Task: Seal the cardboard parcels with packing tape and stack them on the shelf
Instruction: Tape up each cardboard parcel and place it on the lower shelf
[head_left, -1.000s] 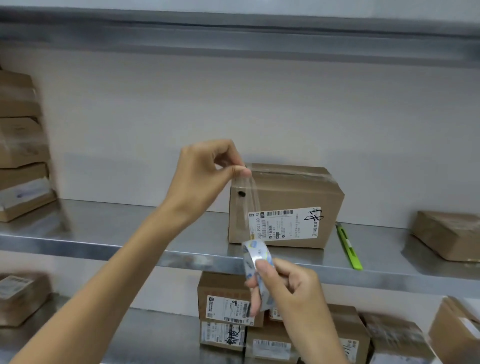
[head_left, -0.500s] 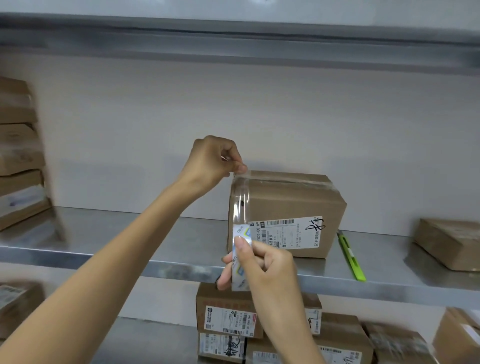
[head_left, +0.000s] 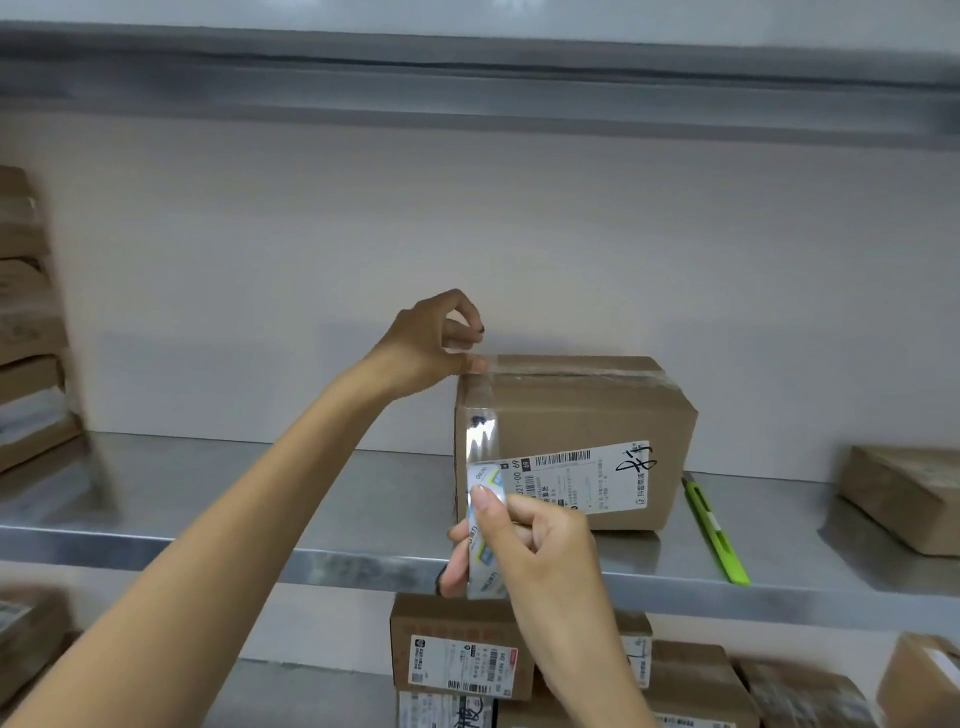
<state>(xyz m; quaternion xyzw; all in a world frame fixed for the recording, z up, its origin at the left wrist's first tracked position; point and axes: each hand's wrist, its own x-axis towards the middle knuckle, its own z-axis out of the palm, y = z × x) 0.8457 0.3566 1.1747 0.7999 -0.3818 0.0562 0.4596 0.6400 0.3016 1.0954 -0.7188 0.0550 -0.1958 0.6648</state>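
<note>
A brown cardboard parcel (head_left: 597, 410) with a white shipping label stands on the middle steel shelf (head_left: 270, 499). My left hand (head_left: 436, 343) presses the free end of clear packing tape onto the parcel's top left corner with its thumb. A strip of tape (head_left: 480, 426) runs down the parcel's left front edge to the tape roll (head_left: 485, 535). My right hand (head_left: 524, 540) grips that roll in front of the parcel's lower left corner, thumb on its rim.
A green utility knife (head_left: 714, 530) lies on the shelf right of the parcel. Another parcel (head_left: 904, 499) sits at the far right, and a stack of parcels (head_left: 26, 322) stands at the left. Several labelled boxes (head_left: 462, 649) fill the lower shelf. A shelf (head_left: 467, 78) hangs overhead.
My left hand carried the tape end up onto the parcel's top corner. My right hand moved the roll up and in against the parcel's front, laying the strip down its left edge.
</note>
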